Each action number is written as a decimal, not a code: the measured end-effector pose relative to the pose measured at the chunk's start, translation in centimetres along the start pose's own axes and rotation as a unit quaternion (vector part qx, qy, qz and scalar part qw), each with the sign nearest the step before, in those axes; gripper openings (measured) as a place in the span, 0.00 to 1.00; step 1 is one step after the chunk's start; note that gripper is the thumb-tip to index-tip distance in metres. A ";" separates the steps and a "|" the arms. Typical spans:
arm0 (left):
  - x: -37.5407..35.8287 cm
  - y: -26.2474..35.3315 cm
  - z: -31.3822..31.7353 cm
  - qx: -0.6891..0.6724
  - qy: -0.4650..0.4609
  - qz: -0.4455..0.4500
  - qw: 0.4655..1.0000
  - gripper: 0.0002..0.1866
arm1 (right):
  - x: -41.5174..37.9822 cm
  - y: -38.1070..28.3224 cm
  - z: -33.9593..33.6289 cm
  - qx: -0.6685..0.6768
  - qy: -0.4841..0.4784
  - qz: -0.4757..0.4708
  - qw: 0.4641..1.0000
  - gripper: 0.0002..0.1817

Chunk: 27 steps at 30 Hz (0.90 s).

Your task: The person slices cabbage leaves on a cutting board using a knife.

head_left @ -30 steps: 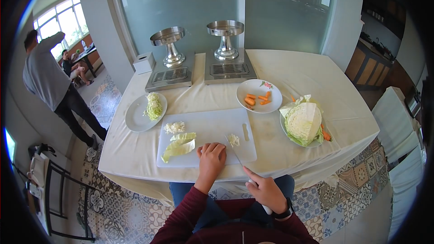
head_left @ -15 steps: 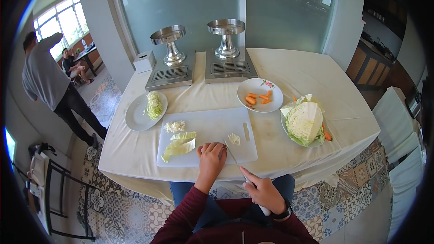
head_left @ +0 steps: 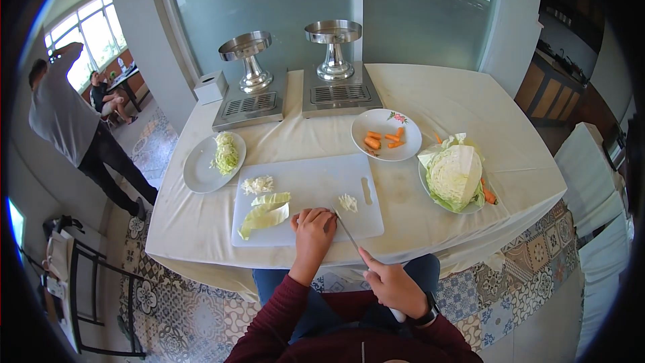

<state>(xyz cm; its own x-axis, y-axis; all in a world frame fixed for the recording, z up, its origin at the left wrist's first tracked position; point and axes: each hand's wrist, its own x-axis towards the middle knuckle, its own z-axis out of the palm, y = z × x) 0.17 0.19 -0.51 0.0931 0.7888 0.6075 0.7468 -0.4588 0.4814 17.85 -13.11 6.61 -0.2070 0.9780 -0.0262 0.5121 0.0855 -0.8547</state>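
My right hand (head_left: 395, 287) is wrapped round the handle of a knife (head_left: 349, 231), whose blade reaches up to the fingertips of my left hand. My left hand (head_left: 314, 230) lies with bent fingers on the front part of the white cutting board (head_left: 316, 181); what lies under its fingers is hidden. Just right of the blade tip is a small pile of shredded cabbage (head_left: 347, 203). To the left on the board are cabbage leaf pieces (head_left: 267, 214) and another shredded pile (head_left: 257, 185).
A plate (head_left: 195, 167) with shredded cabbage stands left, a bowl (head_left: 380, 122) with carrot pieces behind the board, and a cut cabbage (head_left: 455, 175) on a plate at right. Two metal stands (head_left: 334, 70) are at the back. Two people are at the far left.
The view has shifted slightly. Both hands stay in nearly the same places, with the knife still beside my left fingertips.
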 end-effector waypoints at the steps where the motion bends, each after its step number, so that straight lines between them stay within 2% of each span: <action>1: 0.1 0.1 -0.1 0.000 -0.003 0.000 1.000 0.05 | 0.4 0.0 0.2 -0.020 0.014 -0.018 1.000 0.28; 5: 0.1 0.1 -0.2 0.003 -0.008 0.002 1.000 0.05 | 2.1 0.6 1.0 -0.001 0.062 -0.065 0.996 0.28; 9: 0.0 -0.3 0.0 0.003 -0.006 0.003 1.000 0.06 | 2.2 -0.1 -0.6 -0.044 0.014 -0.021 0.999 0.27; 12: 0.3 -0.1 0.2 0.024 -0.010 -0.014 1.000 0.07 | 2.3 2.0 -0.3 -0.090 0.060 -0.120 0.987 0.28; 13: 0.4 -0.2 0.3 0.027 -0.028 -0.027 0.999 0.07 | 1.9 1.9 -0.7 -0.132 0.032 -0.067 0.988 0.29; 16: 1.1 0.4 0.2 0.054 -0.052 -0.040 0.996 0.07 | 1.4 0.6 -1.8 -0.184 0.015 -0.031 0.982 0.29; 19: 1.6 0.6 0.5 0.048 -0.079 -0.039 0.995 0.06 | 1.4 1.1 -1.8 -0.212 0.046 -0.059 0.974 0.30; 22: 1.5 -0.3 0.7 -0.054 -0.059 -0.008 0.997 0.06 | 1.5 1.6 -2.1 -0.225 0.068 -0.069 0.969 0.31; 25: 1.7 -1.1 -0.3 -0.097 -0.028 -0.019 0.995 0.07 | 1.4 1.9 -2.5 -0.237 0.081 -0.069 0.966 0.31; 27: 2.3 -0.3 -1.6 -0.092 -0.040 0.007 0.995 0.08 | 1.4 2.3 -2.4 -0.244 0.080 -0.074 0.964 0.31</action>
<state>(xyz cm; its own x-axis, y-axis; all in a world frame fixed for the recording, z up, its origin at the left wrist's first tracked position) -0.87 1.50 1.80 0.1609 0.8081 0.5667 0.6119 -0.5321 0.5851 20.75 -11.06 5.92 -0.1978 0.9615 0.1910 0.8261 0.2684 -0.4955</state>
